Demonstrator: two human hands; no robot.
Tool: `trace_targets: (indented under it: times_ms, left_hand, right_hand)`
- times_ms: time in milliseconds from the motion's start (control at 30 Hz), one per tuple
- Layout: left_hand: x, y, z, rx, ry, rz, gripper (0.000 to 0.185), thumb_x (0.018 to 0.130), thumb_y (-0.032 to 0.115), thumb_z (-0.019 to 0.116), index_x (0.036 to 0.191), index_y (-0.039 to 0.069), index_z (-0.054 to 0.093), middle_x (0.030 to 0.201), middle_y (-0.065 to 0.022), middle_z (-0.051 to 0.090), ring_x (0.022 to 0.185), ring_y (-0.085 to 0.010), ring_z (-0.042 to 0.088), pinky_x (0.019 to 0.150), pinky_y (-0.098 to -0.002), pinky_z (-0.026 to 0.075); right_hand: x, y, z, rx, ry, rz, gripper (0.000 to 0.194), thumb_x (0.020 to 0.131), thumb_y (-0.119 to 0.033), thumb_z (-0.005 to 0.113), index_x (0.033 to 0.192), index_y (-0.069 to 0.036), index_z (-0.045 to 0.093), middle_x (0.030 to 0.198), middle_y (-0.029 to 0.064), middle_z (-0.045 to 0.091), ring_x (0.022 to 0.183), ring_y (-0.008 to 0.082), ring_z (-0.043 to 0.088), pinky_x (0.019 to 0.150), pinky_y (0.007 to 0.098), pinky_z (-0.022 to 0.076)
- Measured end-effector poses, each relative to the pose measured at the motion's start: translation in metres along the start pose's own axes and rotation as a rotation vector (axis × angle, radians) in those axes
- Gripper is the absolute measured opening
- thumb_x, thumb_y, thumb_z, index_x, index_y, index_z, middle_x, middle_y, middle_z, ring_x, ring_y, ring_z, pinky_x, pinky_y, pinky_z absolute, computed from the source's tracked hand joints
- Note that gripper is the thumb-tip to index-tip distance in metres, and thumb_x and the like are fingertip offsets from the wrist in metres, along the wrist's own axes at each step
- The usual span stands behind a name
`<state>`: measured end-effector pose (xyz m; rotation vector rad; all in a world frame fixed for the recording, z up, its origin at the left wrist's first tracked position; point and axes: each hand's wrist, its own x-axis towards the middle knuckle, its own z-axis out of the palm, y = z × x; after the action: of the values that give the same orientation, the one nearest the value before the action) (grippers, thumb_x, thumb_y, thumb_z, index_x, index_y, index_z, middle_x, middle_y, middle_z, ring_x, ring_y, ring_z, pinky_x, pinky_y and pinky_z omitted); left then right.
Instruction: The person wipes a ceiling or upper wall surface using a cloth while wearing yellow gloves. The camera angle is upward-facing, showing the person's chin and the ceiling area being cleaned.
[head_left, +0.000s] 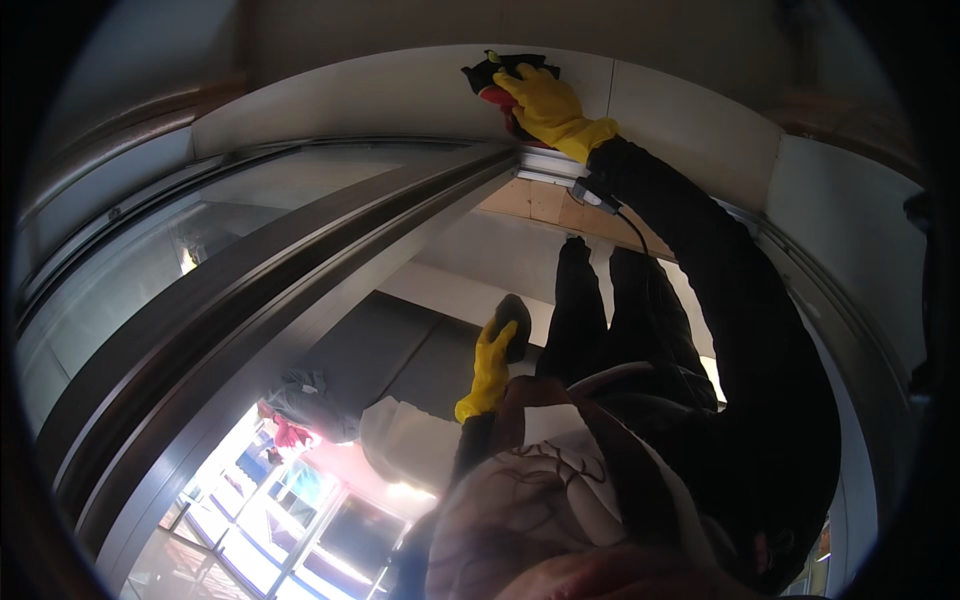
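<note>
My right hand (546, 105), in a yellow rubber glove, reaches far up and presses a black cloth (517, 66) against a white panel (360, 90). Red material (498, 97) shows beneath the gloved fingers, though I cannot tell whether it belongs to the cloth. Lower down, in front of my body, my left hand (491, 367) wears a matching yellow glove. Its fingers close around a dark, rounded object (513, 326), perhaps a pad or sponge; shadow hides its details.
A broad metal door or window frame (300, 247) runs diagonally beside glass (142, 277) on the left. A small grey device (596, 196) with a black cable hangs by my right cuff. Crumpled grey fabric (311, 405) lies at lower left, near a brightly lit area.
</note>
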<state>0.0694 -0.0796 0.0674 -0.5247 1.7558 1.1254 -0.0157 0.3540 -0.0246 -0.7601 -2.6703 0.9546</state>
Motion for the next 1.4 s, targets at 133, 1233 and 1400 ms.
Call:
trace_targets:
  times_ms: [133, 1233, 1400]
  left_hand:
    - [0.006, -0.013, 0.007, -0.033, 0.061, 0.016, 0.054, 0.089, 0.016, 0.080, 0.139, 0.001, 0.062, 0.125, -0.0112, 0.070, 0.111, -0.0192, 0.066, 0.097, -0.0310, 0.051]
    - [0.044, 0.064, 0.083, 0.297, -0.218, 0.051, 0.059, 0.096, 0.023, 0.074, 0.142, -0.007, 0.053, 0.130, -0.0119, 0.066, 0.116, -0.0177, 0.062, 0.100, -0.0283, 0.047]
    - [0.043, 0.057, 0.078, 0.319, -0.205, 0.046, 0.062, 0.096, 0.023, 0.073, 0.145, -0.008, 0.050, 0.134, -0.0128, 0.064, 0.119, -0.0180, 0.061, 0.102, -0.0282, 0.046]
  right_hand:
    - [0.032, -0.015, 0.052, -0.144, -0.084, -0.068, 0.060, 0.089, -0.025, 0.073, 0.147, -0.020, 0.057, 0.157, 0.0147, 0.047, 0.137, 0.0400, 0.051, 0.108, 0.0465, 0.0452]
    - [-0.234, 0.226, -0.093, -0.349, 0.592, 0.429, 0.054, 0.083, -0.005, 0.061, 0.137, -0.014, 0.061, 0.152, 0.0170, 0.052, 0.135, 0.0490, 0.049, 0.116, 0.0494, 0.0402]
    - [-0.152, 0.292, -0.167, -0.059, 0.749, 0.460, 0.030, 0.101, -0.027, 0.053, 0.112, -0.007, 0.073, 0.115, 0.0149, 0.074, 0.104, 0.0314, 0.071, 0.087, 0.0394, 0.0563]
